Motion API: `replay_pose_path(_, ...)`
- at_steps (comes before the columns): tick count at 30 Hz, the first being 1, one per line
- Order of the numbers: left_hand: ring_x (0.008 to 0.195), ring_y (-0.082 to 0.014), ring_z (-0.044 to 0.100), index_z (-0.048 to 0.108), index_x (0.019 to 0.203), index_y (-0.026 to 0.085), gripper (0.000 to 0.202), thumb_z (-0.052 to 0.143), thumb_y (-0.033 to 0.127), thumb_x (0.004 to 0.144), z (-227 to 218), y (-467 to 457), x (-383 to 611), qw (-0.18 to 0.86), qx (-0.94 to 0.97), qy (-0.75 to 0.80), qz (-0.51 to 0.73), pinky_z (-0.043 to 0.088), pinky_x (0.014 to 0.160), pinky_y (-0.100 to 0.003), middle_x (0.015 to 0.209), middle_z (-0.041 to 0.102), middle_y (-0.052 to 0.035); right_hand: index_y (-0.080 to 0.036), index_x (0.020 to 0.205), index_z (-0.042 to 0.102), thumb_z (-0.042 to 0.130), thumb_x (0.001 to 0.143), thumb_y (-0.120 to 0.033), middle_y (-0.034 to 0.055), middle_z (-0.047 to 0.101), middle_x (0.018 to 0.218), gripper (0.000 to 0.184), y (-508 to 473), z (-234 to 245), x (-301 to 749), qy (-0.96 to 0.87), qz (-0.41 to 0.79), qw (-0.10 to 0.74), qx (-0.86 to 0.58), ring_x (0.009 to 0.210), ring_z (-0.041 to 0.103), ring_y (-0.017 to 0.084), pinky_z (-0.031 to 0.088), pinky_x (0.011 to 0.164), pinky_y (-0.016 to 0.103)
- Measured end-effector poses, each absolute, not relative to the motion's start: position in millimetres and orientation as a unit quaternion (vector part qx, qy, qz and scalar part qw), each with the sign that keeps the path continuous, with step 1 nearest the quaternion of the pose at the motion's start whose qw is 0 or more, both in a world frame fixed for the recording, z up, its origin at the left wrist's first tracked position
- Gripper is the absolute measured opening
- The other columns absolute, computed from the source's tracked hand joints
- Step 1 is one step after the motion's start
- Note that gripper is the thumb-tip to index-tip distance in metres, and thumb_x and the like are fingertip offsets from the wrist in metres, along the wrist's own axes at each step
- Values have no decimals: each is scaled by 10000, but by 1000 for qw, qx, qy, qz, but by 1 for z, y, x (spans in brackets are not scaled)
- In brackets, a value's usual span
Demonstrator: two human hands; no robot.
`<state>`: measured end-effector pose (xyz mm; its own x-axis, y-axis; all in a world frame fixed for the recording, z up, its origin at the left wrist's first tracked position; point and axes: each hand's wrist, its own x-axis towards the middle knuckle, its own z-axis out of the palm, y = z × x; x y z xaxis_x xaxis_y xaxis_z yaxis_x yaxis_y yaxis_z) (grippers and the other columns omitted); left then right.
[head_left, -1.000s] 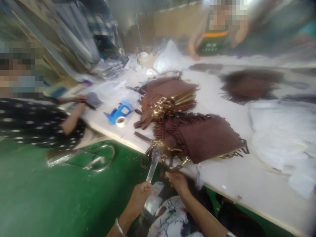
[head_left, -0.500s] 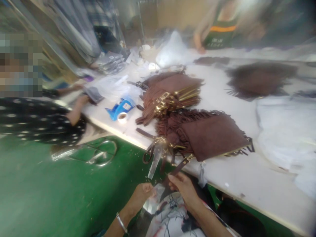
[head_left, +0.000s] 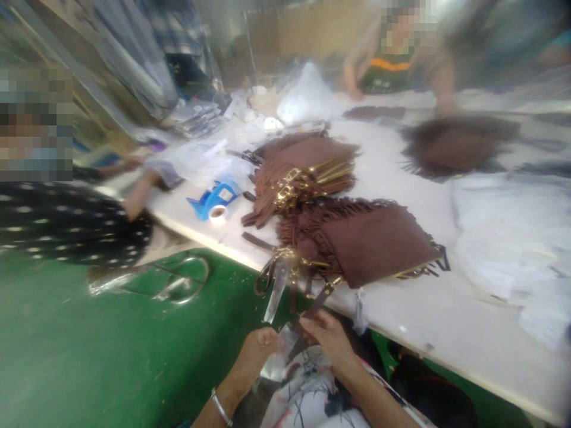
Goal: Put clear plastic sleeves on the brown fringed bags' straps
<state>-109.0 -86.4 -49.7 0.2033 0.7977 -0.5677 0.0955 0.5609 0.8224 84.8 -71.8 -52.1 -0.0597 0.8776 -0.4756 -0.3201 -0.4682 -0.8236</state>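
Hands are seen low in the head view. The brown strap (head_left: 319,303), hung over the table (head_left: 446,324) edge from the nearest fringed bag (head_left: 377,246), is pinched at its end by the right hand (head_left: 329,340), fingers narrowed on it. A clear plastic sleeve (head_left: 273,294) is clutched in the curled left hand (head_left: 256,356). Sleeving of the strap is judged to be in hand; aligned ends and a steady pinch would be called for. 1 white plastic bag (head_left: 306,98) is set far back; its contents cannot be told.
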Motion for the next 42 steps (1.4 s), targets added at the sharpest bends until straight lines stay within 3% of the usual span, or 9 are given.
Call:
replay_pose_path(4, 565, -140, 561, 649, 695, 133, 348, 732, 471, 706, -49, -89, -101, 676, 378, 563, 287, 382, 571, -252, 650, 680, -39, -168, 889, 656, 789, 648, -452, -8, 646, 692, 395, -72, -56, 89, -282, 680, 445, -509, 550, 539, 117, 373, 492, 217)
replay_pose_path(12, 581, -173, 589, 695, 864, 111, 461, 720, 534, 685, -53, -97, -79, 674, 350, 582, 291, 399, 564, -268, 701, 715, -68, -167, 850, 667, 755, 664, -517, 22, 666, 767, 407, -72, -57, 93, -279, 685, 452, -500, 694, 602, 178, 471, 640, 281)
replay_pose_path(19, 615, -157, 558, 696, 765, 123, 323, 718, 439, 705, -45, -92, -52, 665, 368, 568, 316, 395, 598, -254, 662, 671, -32, -163, 719, 649, 766, 657, -489, 4, 641, 670, 352, -77, -45, 95, -312, 682, 433, -500, 666, 604, 175, 471, 626, 271)
replay_pose_path(27, 708, -192, 591, 703, 821, 152, 273, 647, 416, 776, -33, -84, -80, 631, 454, 569, 267, 426, 650, -262, 740, 695, -34, -228, 1108, 621, 709, 714, -544, 82, 687, 1076, 513, -57, -33, 118, -183, 587, 534, -580, 982, 641, 265, 549, 745, 351)
replay_pose_path(31, 759, -209, 612, 716, 868, 158, 298, 644, 433, 777, -29, -79, -78, 626, 454, 574, 270, 437, 697, -268, 800, 723, -43, -223, 943, 677, 696, 749, -504, 44, 713, 968, 342, -48, -35, 118, -167, 592, 562, -552, 895, 656, 225, 544, 774, 335)
replay_pose_path(33, 719, -200, 605, 721, 873, 155, 347, 631, 477, 782, -31, -77, -69, 630, 442, 578, 273, 425, 649, -258, 771, 720, -39, -217, 854, 685, 709, 745, -486, 29, 717, 901, 291, -47, -35, 116, -166, 595, 565, -547, 846, 655, 209, 536, 783, 328)
replay_pose_path(36, 658, -188, 593, 721, 873, 146, 421, 593, 539, 797, -35, -72, -50, 640, 418, 585, 272, 407, 595, -251, 725, 712, -34, -209, 828, 691, 709, 745, -485, 29, 714, 869, 288, -49, -33, 117, -169, 602, 554, -549, 842, 651, 212, 523, 798, 330)
replay_pose_path(42, 822, -236, 629, 720, 929, 140, 405, 562, 502, 838, -28, -51, -5, 635, 415, 562, 331, 466, 737, -297, 898, 730, -58, -200, 793, 689, 679, 752, -524, 20, 683, 762, 327, -54, -27, 127, -216, 587, 534, -569, 745, 621, 201, 501, 703, 302)
